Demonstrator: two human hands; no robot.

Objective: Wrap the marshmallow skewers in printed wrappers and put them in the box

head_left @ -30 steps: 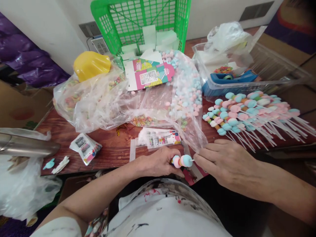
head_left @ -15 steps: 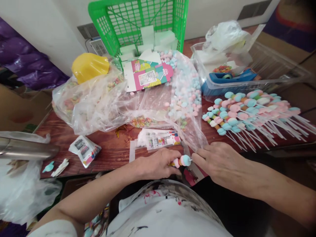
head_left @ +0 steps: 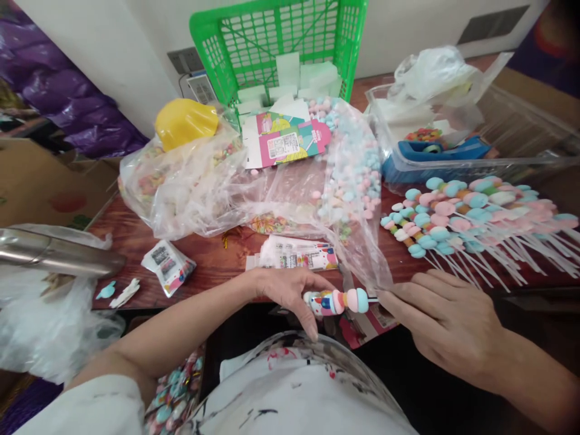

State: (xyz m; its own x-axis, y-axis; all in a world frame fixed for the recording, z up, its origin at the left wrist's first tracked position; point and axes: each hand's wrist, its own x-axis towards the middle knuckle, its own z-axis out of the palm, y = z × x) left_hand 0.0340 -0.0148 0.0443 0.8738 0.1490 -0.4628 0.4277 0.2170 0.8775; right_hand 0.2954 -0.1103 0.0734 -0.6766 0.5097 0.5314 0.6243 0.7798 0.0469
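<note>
White walls [head_left: 113,36] stand behind a red-brown wooden bench [head_left: 212,260], on whose back edge a green crate [head_left: 272,8] is set. From the head camera, a candy skewer [head_left: 357,300] is seen held roughly level near the middle of the bench's front edge. Its stick is clamped between thumb and fingers of the right hand [head_left: 446,326]. At its other end, the printed wrapper [head_left: 327,304] is flanked by the left hand [head_left: 285,290], thumb and index apart; whether the hidden fingers press cannot be told. More skewers [head_left: 480,214] are heaped toward the right end. Probably the skewer is light, its candies soft and easily dented, its wrapper slippery; it is best taken by the stiffer stick, the wrapped end only lightly supported.
</note>
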